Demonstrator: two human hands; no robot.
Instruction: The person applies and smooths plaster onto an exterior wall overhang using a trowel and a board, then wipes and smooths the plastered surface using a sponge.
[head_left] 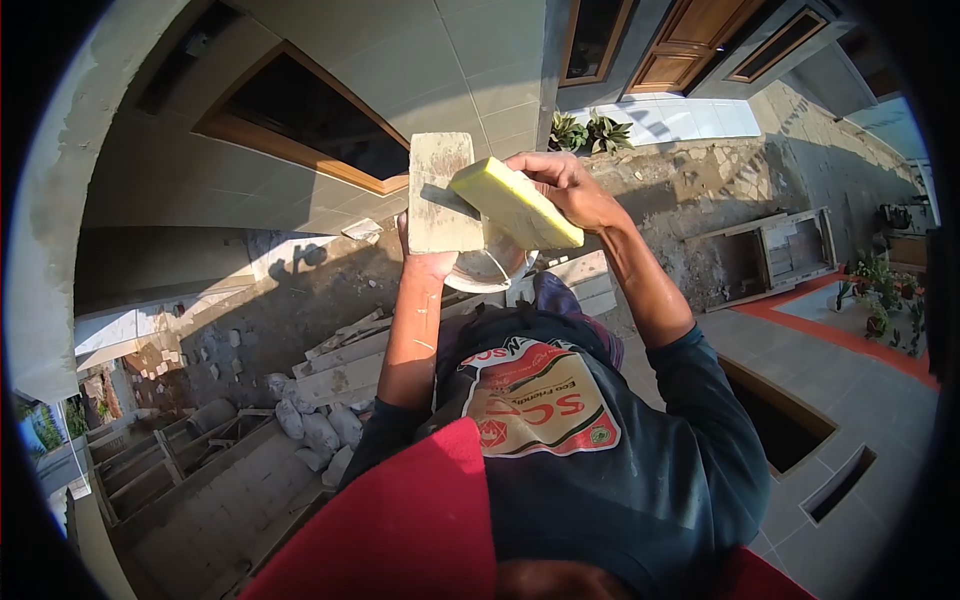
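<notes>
My left hand (432,264) is held up behind a pale rectangular hand board (440,165), which is smeared with dried plaster. The board hides most of the fingers, but it rests on that hand. My right hand (568,188) is closed on the back of a yellow plastering float (530,212), whose handle is out of sight. The float is tilted, and one corner overlaps the board's right edge; whether they touch I cannot tell. Just below both tools is a whitish bucket (490,270) with a thin wire handle, partly covered by them.
A tiled wall with a wood-framed window (310,115) rises ahead on the left. Planks (350,365) and filled sacks (310,425) lie below left. A wooden frame (765,258) lies at right, near potted plants (880,290). Rubble covers the ground.
</notes>
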